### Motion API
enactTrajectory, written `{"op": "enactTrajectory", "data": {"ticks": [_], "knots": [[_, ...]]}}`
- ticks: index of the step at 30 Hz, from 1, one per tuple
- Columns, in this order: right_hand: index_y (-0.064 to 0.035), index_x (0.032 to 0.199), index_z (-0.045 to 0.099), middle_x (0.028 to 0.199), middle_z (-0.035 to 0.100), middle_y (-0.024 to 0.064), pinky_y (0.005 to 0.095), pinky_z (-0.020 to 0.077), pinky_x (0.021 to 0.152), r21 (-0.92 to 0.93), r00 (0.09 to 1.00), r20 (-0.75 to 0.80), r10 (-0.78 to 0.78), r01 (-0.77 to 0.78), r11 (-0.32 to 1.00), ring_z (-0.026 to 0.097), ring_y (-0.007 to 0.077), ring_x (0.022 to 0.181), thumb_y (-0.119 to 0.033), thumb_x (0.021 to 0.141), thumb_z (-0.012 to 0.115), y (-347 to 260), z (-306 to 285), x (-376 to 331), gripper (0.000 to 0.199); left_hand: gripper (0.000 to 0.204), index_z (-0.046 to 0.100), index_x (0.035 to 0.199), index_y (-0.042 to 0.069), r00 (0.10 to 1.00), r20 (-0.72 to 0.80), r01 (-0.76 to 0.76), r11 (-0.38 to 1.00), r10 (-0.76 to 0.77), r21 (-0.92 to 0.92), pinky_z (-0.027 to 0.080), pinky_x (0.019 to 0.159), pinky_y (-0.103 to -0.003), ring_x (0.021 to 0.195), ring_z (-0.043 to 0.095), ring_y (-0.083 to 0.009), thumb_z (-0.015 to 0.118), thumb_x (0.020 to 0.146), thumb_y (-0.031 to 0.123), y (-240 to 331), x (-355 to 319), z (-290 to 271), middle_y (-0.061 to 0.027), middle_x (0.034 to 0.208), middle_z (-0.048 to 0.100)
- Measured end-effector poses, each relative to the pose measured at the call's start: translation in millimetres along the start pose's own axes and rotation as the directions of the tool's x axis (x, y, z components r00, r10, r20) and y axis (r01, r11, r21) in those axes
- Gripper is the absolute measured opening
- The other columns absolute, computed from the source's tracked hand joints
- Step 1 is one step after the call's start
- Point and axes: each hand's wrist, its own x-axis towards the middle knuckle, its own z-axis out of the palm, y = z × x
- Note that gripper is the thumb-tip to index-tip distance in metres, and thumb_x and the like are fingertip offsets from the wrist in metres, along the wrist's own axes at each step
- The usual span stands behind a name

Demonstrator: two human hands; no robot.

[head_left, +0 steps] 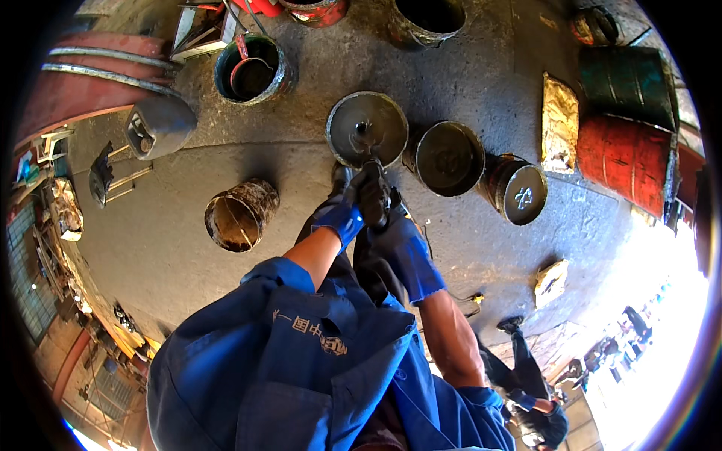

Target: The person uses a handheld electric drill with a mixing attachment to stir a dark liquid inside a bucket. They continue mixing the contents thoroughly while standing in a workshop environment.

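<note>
Both gloved hands at the working bucket (329, 135). I have the left hand (366, 197) curled closed around a dark tool (371, 167), its nose pointing over the near rim toward the grey mix (385, 124). The right hand (397, 239) lies at the tool's rear; its fingers are hidden, so I cannot tell how far they close. Marks around a dark central spot suggest to me stirring under way, not finished. The second bucket (482, 154) and third bucket (506, 197), rightward, hold similar grey material; whether done or waiting, I cannot determine.
</note>
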Motion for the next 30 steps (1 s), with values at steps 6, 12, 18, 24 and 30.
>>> {"op": "enactTrajectory", "data": {"ticks": [6, 12, 18, 24, 30], "knots": [[-0.0139, 0.119, 0.073, 0.109, 0.076, 0.0213, 0.0475, 0.0585, 0.088, 0.004, 1.000, 0.002, 0.016, -0.016, 1.000, 0.072, 0.0415, 0.105, -0.036, 0.081, 0.075, 7.4, 2.9, 6.0, 0.044, 0.034, 0.035, 0.076, 0.023, 0.998, 0.038, 0.050, 0.998, -0.051, 0.026, 0.025, 0.039, -0.029, 0.042, 0.029, -0.0073, 0.058, 0.102, 0.020, -11.8, 3.4, 16.8, 0.0056, 0.055, 0.029], [-0.0143, 0.120, 0.073, 0.111, 0.076, 0.0212, 0.0479, 0.0590, 0.087, 0.045, 0.999, -0.024, 0.029, -0.028, 0.999, 0.072, 0.0417, 0.104, -0.039, 0.081, 0.076, 0.3, -5.1, -7.1, 0.046, 0.054, 0.035, 0.066, 0.020, 0.997, -0.073, 0.005, 0.996, -0.012, -0.094, 0.020, 0.038, -0.035, 0.038, 0.025, -0.0152, 0.041, 0.107, 0.053, 16.5, 6.0, -18.1, 0.0015, 0.052, 0.026], [-0.0108, 0.118, 0.071, 0.105, 0.076, 0.0222, 0.0506, 0.0575, 0.085, -0.051, 0.996, -0.084, -0.023, 0.019, 0.999, 0.073, 0.0433, 0.100, -0.043, 0.089, 0.070, -9.2, -10.7, -15.5, 0.043, 0.053, 0.037, 0.066, 0.019, 0.873, -0.434, -0.086, 0.947, 0.221, 0.309, 0.024, 0.039, -0.035, 0.040, 0.031, -0.0156, 0.043, 0.107, 0.053, 21.7, 0.2, -27.2, 0.0006, 0.053, 0.028], [-0.0090, 0.113, 0.073, 0.102, 0.076, 0.0228, 0.0505, 0.0574, 0.084, -0.002, 0.993, -0.096, -0.072, 0.072, 0.997, 0.072, 0.0434, 0.100, -0.042, 0.090, 0.069, -7.5, -10.6, -15.3, 0.040, 0.052, 0.038, 0.067, 0.019, 0.913, -0.380, -0.048, 0.966, 0.146, 0.256, 0.025, 0.040, -0.035, 0.041, 0.029, -0.0151, 0.046, 0.107, 0.051, 43.8, -4.9, -50.8, 0.0012, 0.055, 0.030], [-0.0086, 0.112, 0.073, 0.101, 0.076, 0.0233, 0.0507, 0.0571, 0.083, 0.025, 0.995, -0.080, -0.052, 0.055, 0.998, 0.072, 0.0438, 0.099, -0.041, 0.092, 0.067, 2.0, -14.5, -14.1, 0.039, 0.036, 0.039, 0.076, 0.021, 0.994, -0.078, 0.074, 0.997, -0.073, 0.013, 0.031, 0.042, -0.032, 0.044, 0.034, -0.0108, 0.051, 0.107, 0.036, -1.3, 19.9, -0.6, 0.0044, 0.059, 0.033]]}}
